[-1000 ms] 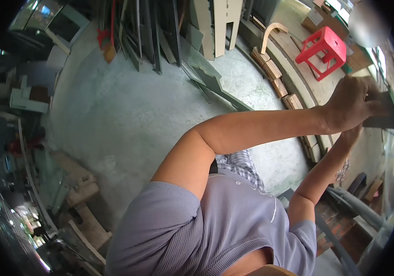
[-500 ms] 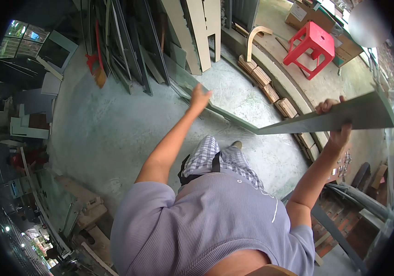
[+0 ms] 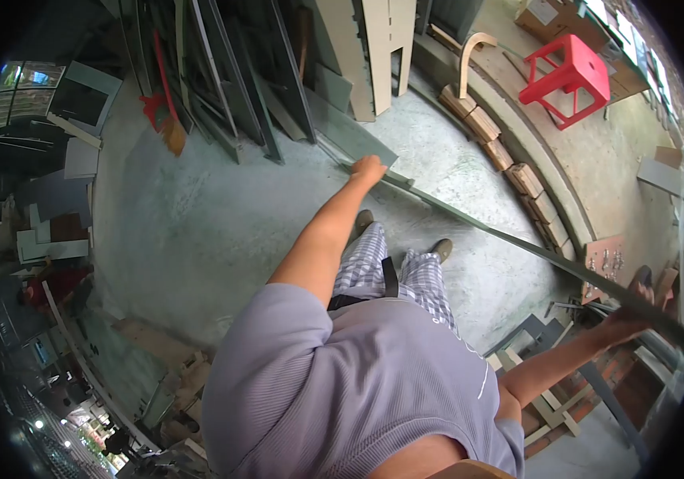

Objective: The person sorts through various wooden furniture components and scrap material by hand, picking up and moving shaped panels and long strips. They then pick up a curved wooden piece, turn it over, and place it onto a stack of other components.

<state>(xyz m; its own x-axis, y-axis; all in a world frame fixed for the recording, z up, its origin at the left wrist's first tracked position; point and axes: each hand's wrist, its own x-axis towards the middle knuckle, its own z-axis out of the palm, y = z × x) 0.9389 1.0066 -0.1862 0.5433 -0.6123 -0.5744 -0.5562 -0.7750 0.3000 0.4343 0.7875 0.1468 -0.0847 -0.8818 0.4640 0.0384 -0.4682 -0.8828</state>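
A long, thin grey-green panel runs diagonally from the upper middle to the lower right, seen almost edge-on. My left hand is stretched forward and grips its far end, close to other grey sheets lying on the concrete floor. My right hand holds the near end low at the right, above bricks and metal pieces. My feet stand under the panel's middle.
Panels and frames lean against the back wall, with a red broom beside them. Wood blocks line a curb, and a red plastic stool stands beyond. Timber offcuts lie at the lower left.
The panel was held high and flat at the right. It has since dropped lower and turned on edge, my left hand has taken its far end, and my right hand has come down.
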